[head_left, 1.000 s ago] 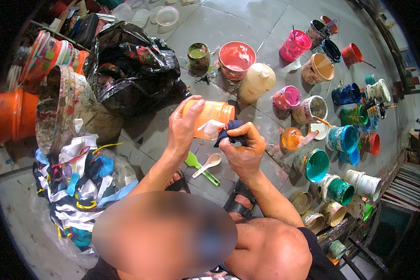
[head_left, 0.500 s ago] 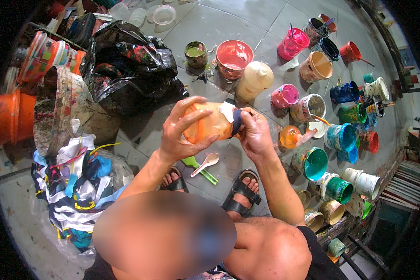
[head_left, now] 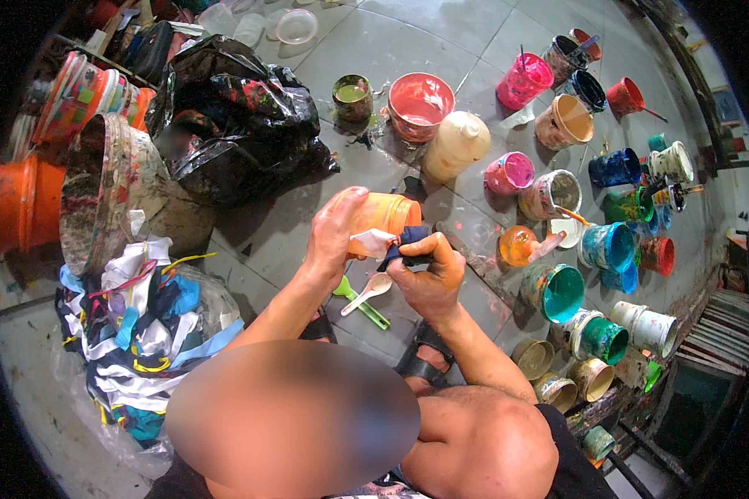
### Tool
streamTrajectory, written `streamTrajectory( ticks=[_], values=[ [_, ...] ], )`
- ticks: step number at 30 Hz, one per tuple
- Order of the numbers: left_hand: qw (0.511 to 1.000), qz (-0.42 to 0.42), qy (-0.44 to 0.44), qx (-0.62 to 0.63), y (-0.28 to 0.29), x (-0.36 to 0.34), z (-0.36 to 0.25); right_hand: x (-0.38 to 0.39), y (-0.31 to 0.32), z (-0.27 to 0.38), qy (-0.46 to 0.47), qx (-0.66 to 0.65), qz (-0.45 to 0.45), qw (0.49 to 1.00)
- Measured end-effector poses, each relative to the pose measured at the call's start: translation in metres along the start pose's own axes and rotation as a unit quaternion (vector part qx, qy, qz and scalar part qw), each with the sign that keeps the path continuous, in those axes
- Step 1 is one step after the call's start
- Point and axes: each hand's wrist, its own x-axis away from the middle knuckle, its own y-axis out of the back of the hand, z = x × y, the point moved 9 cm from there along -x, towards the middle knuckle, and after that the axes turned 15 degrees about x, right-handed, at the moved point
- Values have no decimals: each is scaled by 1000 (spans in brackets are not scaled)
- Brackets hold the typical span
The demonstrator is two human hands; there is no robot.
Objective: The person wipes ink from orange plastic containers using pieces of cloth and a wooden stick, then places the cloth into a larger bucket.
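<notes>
Tilted on its side, an orange plastic jar (head_left: 384,214) is gripped by my left hand (head_left: 331,237), its open mouth turned to the right. My right hand (head_left: 431,274) pinches a dark blue and white rag (head_left: 401,249) against the jar's lower side near the rim. Below them on the floor, a white spoon (head_left: 372,291) lies across a green-handled utensil (head_left: 373,313), close to my sandals. A cream plastic bottle (head_left: 458,148) stands just beyond the jar. What is inside the jar cannot be made out.
A red paint bucket (head_left: 421,104) and a small green-stained pot (head_left: 352,97) stand ahead. Many paint tubs, including a teal one (head_left: 559,293), crowd the right. On the left are a black plastic bag (head_left: 250,125), a stained bucket (head_left: 91,200) and a heap of fabric scraps (head_left: 141,333).
My right hand has moved down and left with the rag, from the jar's mouth to its lower side. The left hand has turned the jar, so its open rim now shows.
</notes>
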Motion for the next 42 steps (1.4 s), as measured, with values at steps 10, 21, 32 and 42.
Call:
streamTrajectory(
  ticks=[10,21,32,42],
  values=[
    [900,117,-340,-246,-19,25,-51,-12,-6,-34,-285,-193,25,938],
    [723,295,-493,-384,-79,65,-65,3,-33,-127,-456,-485,87,741],
    [813,291,-441,-246,-37,54,-61,-7,-10,-123,-402,-169,137,889],
    [876,233,-382,-181,-4,26,-75,6,15,-103,-361,-307,189,860]
  ],
)
